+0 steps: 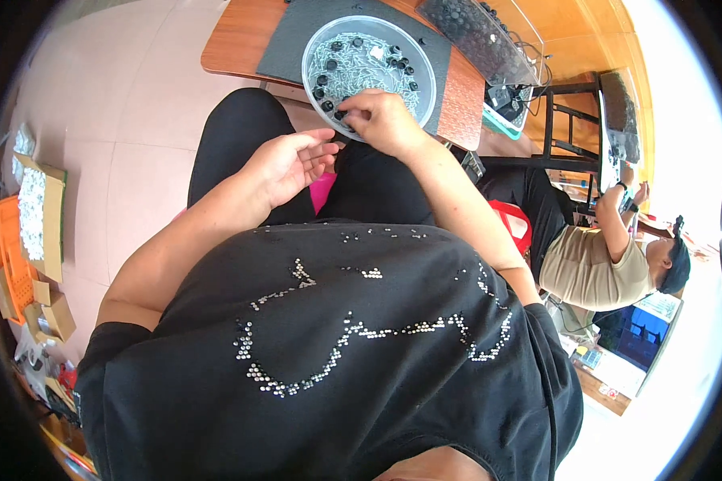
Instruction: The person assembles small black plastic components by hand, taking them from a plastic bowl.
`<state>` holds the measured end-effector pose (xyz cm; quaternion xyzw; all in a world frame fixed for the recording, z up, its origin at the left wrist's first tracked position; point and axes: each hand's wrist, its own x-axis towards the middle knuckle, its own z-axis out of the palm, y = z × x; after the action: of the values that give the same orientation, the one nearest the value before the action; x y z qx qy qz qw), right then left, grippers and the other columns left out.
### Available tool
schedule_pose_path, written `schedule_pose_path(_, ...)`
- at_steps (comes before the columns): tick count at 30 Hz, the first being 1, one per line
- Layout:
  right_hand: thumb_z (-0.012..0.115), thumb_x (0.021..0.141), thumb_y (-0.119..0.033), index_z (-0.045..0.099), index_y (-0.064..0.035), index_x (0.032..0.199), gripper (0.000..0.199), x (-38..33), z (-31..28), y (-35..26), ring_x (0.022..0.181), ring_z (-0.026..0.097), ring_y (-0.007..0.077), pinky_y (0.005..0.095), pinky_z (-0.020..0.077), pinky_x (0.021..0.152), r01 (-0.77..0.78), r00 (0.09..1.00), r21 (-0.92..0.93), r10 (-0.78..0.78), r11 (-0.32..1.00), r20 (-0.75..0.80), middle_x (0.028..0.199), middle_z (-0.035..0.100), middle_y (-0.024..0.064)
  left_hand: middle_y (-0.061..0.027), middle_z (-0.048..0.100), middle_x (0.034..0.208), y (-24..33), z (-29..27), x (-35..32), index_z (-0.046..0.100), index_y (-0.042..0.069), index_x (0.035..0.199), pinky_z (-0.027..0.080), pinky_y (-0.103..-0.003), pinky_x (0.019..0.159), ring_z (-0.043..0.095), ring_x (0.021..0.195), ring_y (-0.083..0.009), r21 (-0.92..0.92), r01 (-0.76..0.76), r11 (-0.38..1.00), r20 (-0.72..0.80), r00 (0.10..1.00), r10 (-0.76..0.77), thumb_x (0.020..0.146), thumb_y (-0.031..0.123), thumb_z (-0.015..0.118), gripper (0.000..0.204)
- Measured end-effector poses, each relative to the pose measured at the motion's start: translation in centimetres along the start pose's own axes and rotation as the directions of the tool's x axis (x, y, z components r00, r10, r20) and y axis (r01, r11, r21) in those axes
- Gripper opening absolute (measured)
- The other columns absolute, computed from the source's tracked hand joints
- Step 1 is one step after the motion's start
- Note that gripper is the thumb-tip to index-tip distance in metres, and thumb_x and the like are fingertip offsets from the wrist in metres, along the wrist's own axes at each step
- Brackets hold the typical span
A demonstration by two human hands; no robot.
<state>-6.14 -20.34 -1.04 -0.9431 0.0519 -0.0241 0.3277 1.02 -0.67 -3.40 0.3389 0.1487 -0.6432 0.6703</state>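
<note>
My right hand (383, 120) reaches over the near rim of a round, translucent plastic basin (430, 88). Its thumb and fingers pinch together at a small black round part (341, 115), partly hidden by the fingertips. Silver screws (349, 76) cover the basin's bottom, with several black knob-like parts (322, 80) lying among them, mostly along the sides. Also on the screws is a small white piece (376, 53). Below the basin's near left side, my left hand (297, 167) hovers above my lap, palm turned up and fingers loosely curled, apart, with nothing in them. It is open.
The basin stands on a dark mat (285, 50) on a brown wooden table (234, 40). A clear bin of black parts (477, 36) is at the far right. Another person (594, 268) works at a bench on the right. Cardboard boxes (52, 216) and an orange crate (6, 256) stand left.
</note>
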Motion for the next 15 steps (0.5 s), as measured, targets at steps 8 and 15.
schedule_pose_path(8,0.066,0.072,-0.004,0.066,-0.0029,0.094,0.021,-0.1,0.2,-0.8,0.062,0.059,0.0213,0.0313,0.0485,0.060,0.015,0.999,-0.062,-0.018,0.998,-0.040,0.069,0.059,0.0106,-0.0107,0.063,0.100,-0.1,-0.1,0.1,0.054,0.002,0.114,0.049,-0.025,0.072,0.059,0.084,-0.0148,0.030,-0.005,1.000,0.024,1.000,0.004,0.089,0.008,0.048,0.026)
schedule_pose_path(15,0.066,0.078,-0.007,0.064,-0.0024,0.088,0.011,-2.7,0.2,-1.5,0.059,0.051,0.0078,0.0249,0.0428,0.054,-0.225,0.947,0.254,0.273,0.941,-0.172,0.065,0.057,0.0010,-0.0080,0.063,0.099,-0.2,0.2,0.1,0.056,0.003,0.113,0.048,-0.024,0.073,0.058,0.084,-0.0136,0.062,-0.043,0.997,0.077,0.996,0.038,0.090,0.014,0.056,0.025)
